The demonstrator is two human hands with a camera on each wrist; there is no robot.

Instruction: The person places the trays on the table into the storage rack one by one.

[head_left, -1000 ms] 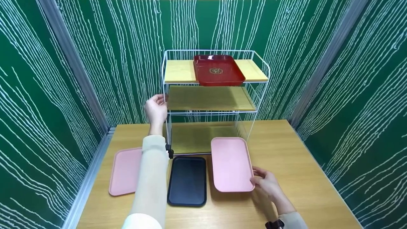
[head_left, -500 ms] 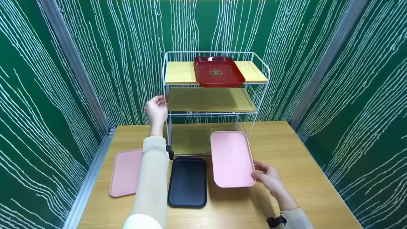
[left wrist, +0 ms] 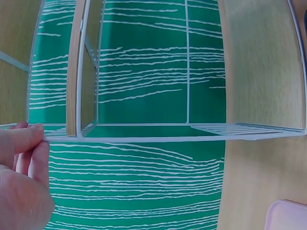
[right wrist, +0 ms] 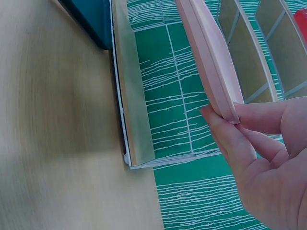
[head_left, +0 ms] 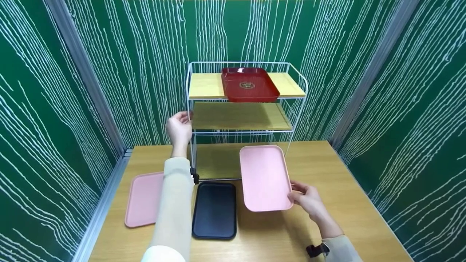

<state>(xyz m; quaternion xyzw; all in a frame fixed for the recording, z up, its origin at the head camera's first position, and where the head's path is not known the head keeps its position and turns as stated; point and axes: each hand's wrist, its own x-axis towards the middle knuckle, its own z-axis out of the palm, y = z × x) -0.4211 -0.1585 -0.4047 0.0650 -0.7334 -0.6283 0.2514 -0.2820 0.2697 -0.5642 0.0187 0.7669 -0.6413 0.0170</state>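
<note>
My right hand (head_left: 309, 199) pinches a pink tray (head_left: 265, 178) by its near right corner, thumb on top and fingers beneath. The tray is raised above the table, in front of the rack's lower level, and casts a shadow below. In the right wrist view the pink tray (right wrist: 211, 57) shows edge-on between thumb and fingers. My left hand (head_left: 179, 128) grips the left front post of a white wire rack (head_left: 299, 112) beside the middle shelf. The left wrist view shows thumb and fingers of the left hand (left wrist: 26, 167) pinching that wire.
A dark red tray (head_left: 251, 87) lies on the rack's top shelf, its front overhanging. The middle shelf (head_left: 240, 115) and bottom shelf (head_left: 218, 160) are wooden boards. On the table (head_left: 338, 203) lie a black tray (head_left: 214, 211) and another pink tray (head_left: 143, 200), partly hidden by my left sleeve.
My right hand has lifted the pink tray slightly up and forward, toward the rack. My left hand keeps its grip on the post.
</note>
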